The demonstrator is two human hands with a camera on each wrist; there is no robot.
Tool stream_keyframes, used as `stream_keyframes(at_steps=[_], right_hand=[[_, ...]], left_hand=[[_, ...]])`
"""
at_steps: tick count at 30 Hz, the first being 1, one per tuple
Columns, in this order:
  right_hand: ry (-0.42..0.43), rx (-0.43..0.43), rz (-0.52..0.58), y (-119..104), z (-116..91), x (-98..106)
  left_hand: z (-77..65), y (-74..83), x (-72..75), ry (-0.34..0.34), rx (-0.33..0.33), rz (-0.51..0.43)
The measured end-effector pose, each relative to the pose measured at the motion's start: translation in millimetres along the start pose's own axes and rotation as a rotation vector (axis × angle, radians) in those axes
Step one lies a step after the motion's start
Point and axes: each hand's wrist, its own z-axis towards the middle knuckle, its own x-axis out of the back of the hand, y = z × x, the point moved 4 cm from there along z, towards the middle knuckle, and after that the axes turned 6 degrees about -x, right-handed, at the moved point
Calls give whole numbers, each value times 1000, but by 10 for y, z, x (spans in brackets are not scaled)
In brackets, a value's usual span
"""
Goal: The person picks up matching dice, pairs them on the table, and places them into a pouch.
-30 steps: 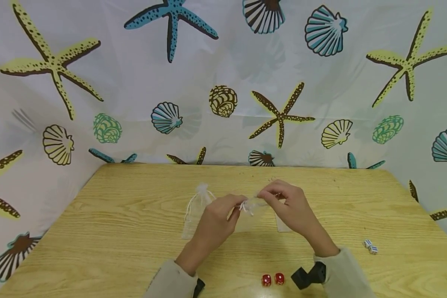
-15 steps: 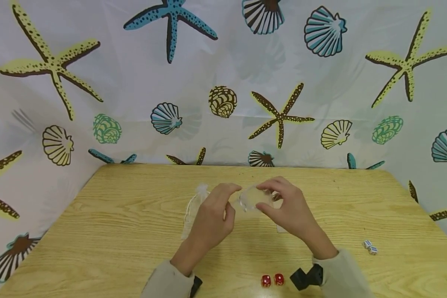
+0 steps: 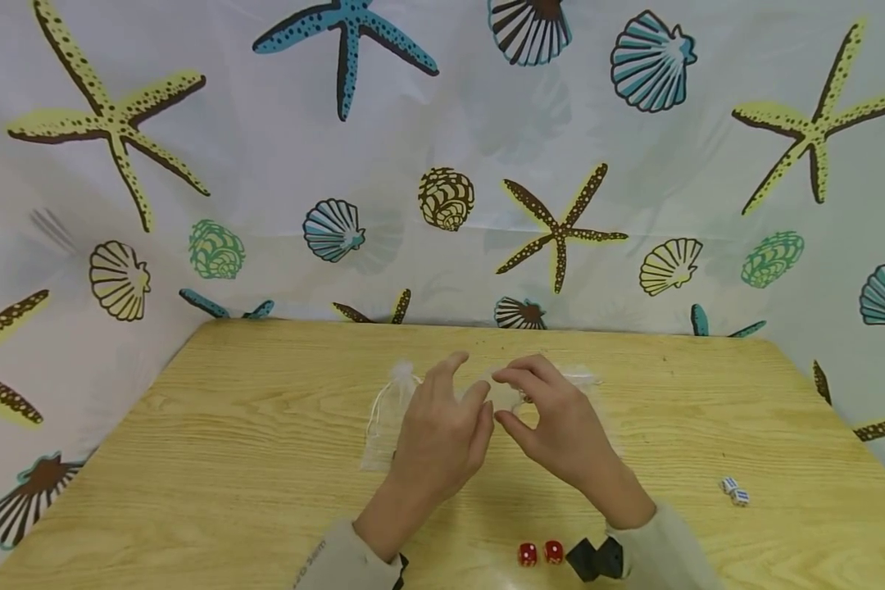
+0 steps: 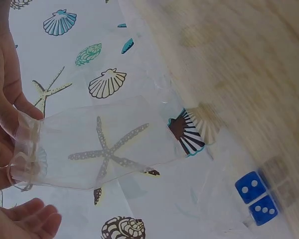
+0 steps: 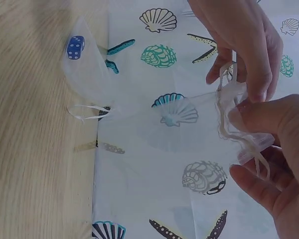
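Observation:
Between my hands hangs a sheer white drawstring bag (image 4: 114, 144), its gathered mouth and cord uppermost. My left hand (image 3: 438, 434) pinches the mouth's edge between thumb and index finger, its other fingers raised. Curled at the opposite side of the mouth, my right hand (image 3: 564, 418) holds the fabric between thumb and fingers. In the right wrist view the cord (image 5: 224, 124) loops around the opening near the right thumb. A second sheer bag (image 3: 379, 430) lies on the table left of my left hand, with blue dice (image 4: 256, 196) inside it.
Another sheer bag (image 3: 581, 374) lies behind my right hand, mostly hidden. Two red dice (image 3: 541, 553) sit near the table's front edge. Two white dice (image 3: 734, 491) with blue markings lie to the right. A patterned curtain (image 3: 406, 270) closes off the wooden table (image 3: 229, 442) at the back.
Half a second ago my left hand was apart from the bag; it has moved right and pinches the bag's edge again. The bag behind my right hand shows more now.

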Motion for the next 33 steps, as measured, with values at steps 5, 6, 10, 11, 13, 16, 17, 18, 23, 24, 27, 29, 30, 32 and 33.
stream_keyframes(at_steps=[5, 6, 10, 11, 13, 16, 17, 18, 23, 24, 27, 29, 30, 32, 33], right_hand=[[41, 17, 6, -19, -9, -24], [54, 17, 2, -22, -12, -30], [98, -1, -35, -33, -25, -42], [103, -8, -46, -38, -26, -40], [95, -25, -65, -45, -26, -40], [52, -54, -85, -45, -22, -51], [37, -62, -90, -48, -21, -55], [24, -68, -95, -47, -20, -61], [-4, -79, -117, -44, -30, -80], [-7, -81, -120, -41, -34, -85], [-22, -87, -122, -36, -32, -99], [-39, -99, -126, -25, -35, -111], [-52, -107, -128, -17, -36, -117], [-81, -123, -131, 2, -40, -127], [-95, -130, -132, 10, -42, -132]], left_hand=[[-25, 22, 5, 3, 72, -14], [-30, 36, 4, 8, 72, -24], [-39, 109, -2, 20, 51, -44], [-39, 122, -4, 19, 49, -45], [-39, 137, -7, 12, 56, -44], [-39, 127, -14, -16, 88, -40], [-38, 117, -16, -28, 99, -36], [-38, 105, -17, -38, 108, -34], [-28, 31, -9, -78, 107, -23], [-27, 19, -9, -86, 101, -27], [-32, -13, -8, -127, 80, -34], [-41, -26, -18, -177, 71, -47], [-45, -32, -25, -204, 67, -51], [-50, -44, -37, -251, 64, -63], [-54, -51, -42, -272, 67, -69]])
